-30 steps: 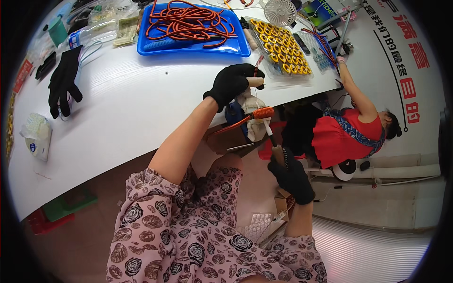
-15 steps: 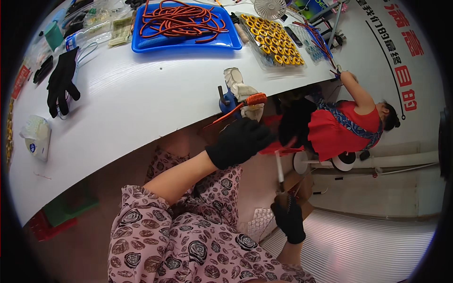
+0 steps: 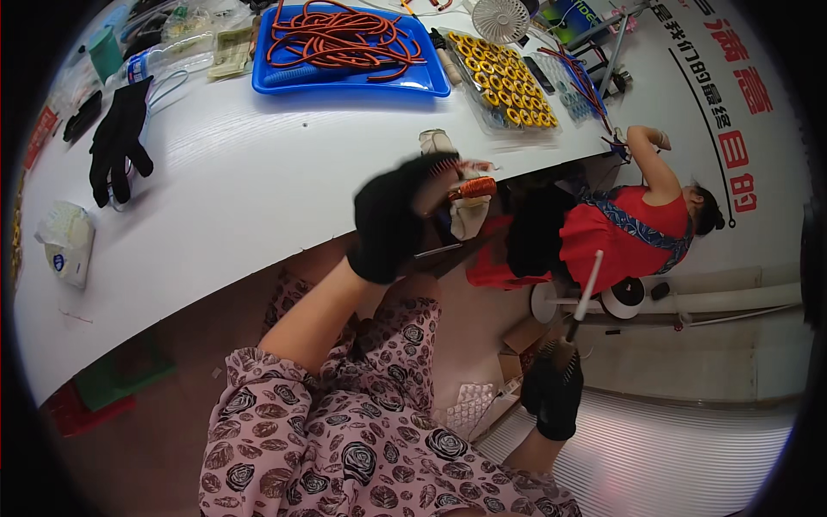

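My left hand [image 3: 388,220], in a black glove, is raised at the table's edge with its fingers curled. Between its fingertips a small reddish ridged piece shows, blurred, and I cannot make out what it is. Just beyond the fingers lies a ring-like coil of orange-red wire [image 3: 474,188], resting against a clamp wrapped in white cloth [image 3: 469,217]; my hand hides much of this clamp. At the lower right, my right hand [image 3: 553,396], also black-gloved, is closed around the brown handle of a tool with a slim white rod [image 3: 591,284] pointing up.
On the white table [image 3: 241,172] stand a blue tray [image 3: 345,90] of red-orange cable, a tray of yellow rings [image 3: 504,82], a small fan [image 3: 501,19], a loose black glove [image 3: 121,142] and a tissue pack [image 3: 67,241]. A person in red [image 3: 620,228] works at the right.
My left hand has moved up and left, its fingers now curled in front of the clamp. My right hand has shifted right with the tool, the white rod now tilting to the right.
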Available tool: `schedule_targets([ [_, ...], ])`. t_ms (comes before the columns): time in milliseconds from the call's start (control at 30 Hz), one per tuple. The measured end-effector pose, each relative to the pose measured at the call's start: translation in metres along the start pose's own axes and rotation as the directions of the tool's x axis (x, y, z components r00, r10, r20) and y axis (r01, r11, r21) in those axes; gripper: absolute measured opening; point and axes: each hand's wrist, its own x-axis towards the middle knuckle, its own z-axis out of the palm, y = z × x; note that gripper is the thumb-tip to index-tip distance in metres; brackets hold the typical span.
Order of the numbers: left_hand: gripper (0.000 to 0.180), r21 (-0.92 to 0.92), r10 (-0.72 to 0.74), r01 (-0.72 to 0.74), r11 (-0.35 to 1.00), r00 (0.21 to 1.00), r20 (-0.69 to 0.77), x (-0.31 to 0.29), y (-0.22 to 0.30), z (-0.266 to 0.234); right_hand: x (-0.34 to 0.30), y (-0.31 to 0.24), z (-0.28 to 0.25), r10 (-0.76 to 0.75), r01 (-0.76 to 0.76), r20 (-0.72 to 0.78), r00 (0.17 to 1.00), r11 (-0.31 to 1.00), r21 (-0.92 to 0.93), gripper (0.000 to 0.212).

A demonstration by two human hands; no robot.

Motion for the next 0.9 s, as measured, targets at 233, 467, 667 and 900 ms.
schedule_targets([
  [233,0.022,-0.042,-0.148,0.151,0.988,0.986,0.083,0.082,-0.058,-0.003,0.049,0.003,0.041,-0.011,0.155,0.193,0.981,0.643,-0.75,0.023],
  [467,0.021,0.012,-0.286,0.292,0.956,0.926,0.248,0.095,-0.073,0.014,0.102,-0.01,0.069,0.131,0.094,0.253,0.959,0.693,-0.715,0.023],
  [667,0.019,0.226,-0.006,-0.039,0.973,0.981,0.196,0.091,-0.044,0.008,0.109,-0.025,0.08,0.152,0.104,0.258,0.954,0.64,-0.761,0.024],
  [900,0.017,0.01,-0.186,0.187,0.982,0.965,0.183,0.095,-0.064,0.01,0.106,-0.018,0.075,0.211,0.014,0.223,0.952,0.696,-0.718,0.022],
])
